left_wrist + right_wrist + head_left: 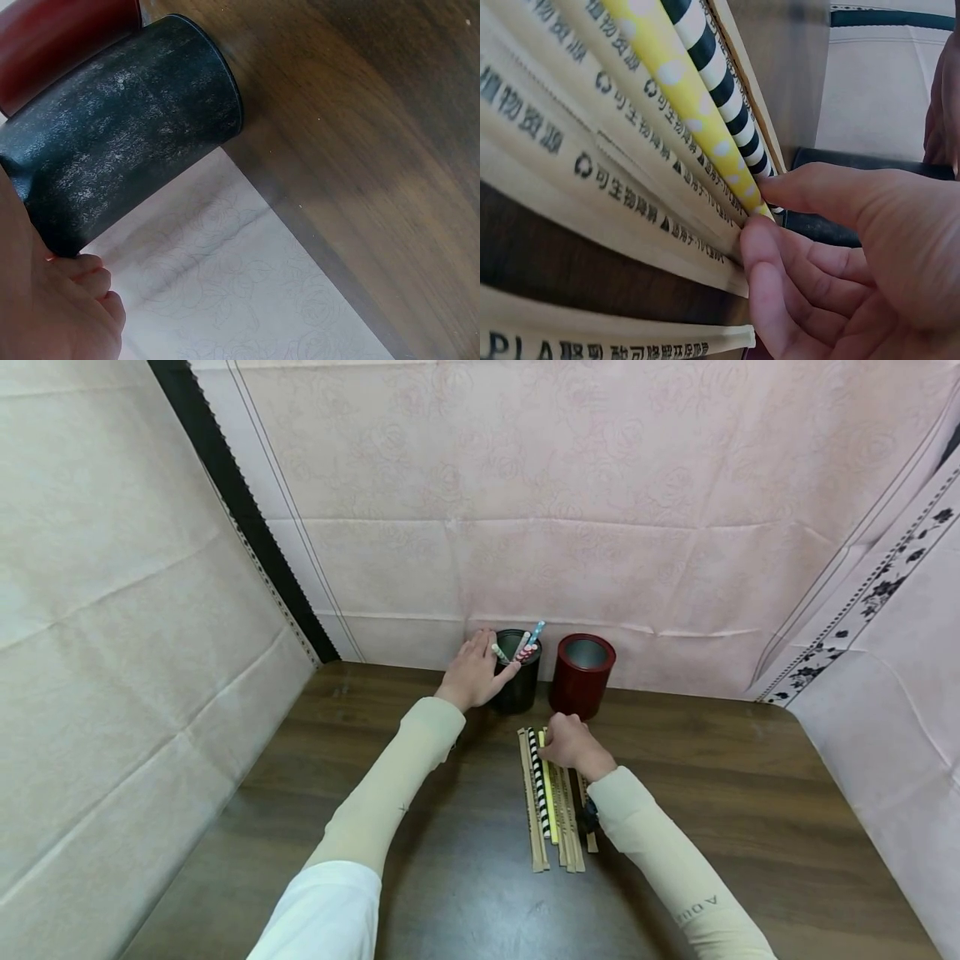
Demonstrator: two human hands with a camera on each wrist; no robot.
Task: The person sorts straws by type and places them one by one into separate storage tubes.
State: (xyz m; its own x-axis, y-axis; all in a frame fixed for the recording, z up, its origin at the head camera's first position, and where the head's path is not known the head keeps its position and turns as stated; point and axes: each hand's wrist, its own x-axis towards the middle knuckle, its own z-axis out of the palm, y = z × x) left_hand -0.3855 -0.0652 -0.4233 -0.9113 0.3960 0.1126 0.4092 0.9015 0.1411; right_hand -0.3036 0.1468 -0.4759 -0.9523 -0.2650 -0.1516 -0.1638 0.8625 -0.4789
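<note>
Though slim, white-dotted yellow straw (686, 97)

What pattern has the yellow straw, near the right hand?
Pale, whitish spots cover the yellow straw; the right wrist view shows them best.

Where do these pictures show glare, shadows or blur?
Head view: pale glare on the table, dark shadows beside the arms; left wrist view: whitish patches on the dark cup, perhaps glare, perhaps pattern; right wrist view: print on the wrappers looks soft at upper left.
</note>
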